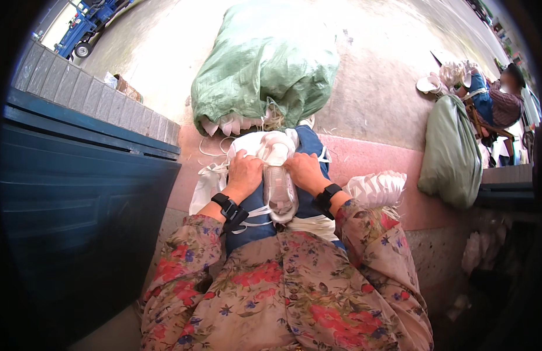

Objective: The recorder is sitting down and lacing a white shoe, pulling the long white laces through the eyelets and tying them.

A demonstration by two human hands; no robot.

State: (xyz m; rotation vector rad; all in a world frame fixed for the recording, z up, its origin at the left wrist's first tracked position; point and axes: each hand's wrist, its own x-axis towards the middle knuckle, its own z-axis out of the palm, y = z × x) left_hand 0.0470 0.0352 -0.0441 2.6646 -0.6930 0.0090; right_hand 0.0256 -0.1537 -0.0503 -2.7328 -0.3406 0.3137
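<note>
Between my knees lies a white shoe (281, 193), its pale, partly see-through, sole-like side facing up. White fabric (271, 146) spreads over my lap at its far end. My left hand (246, 174) is closed at the left edge of the shoe, fingers curled over the white material. My right hand (306, 174) grips the opposite edge, fingertips bent inward. What lies under the fingers is hidden. White cords (256, 216) cross my blue-covered legs. To the left of my left hand hangs more white cloth (205, 188).
A large green sack (265, 70) stands just ahead, pale pieces showing at its mouth. A stack of white ridged pieces (377, 188) lies to my right. Farther right are another sack (452, 152) and a seated person (505, 102). A dark blue door (78, 222) stands at left.
</note>
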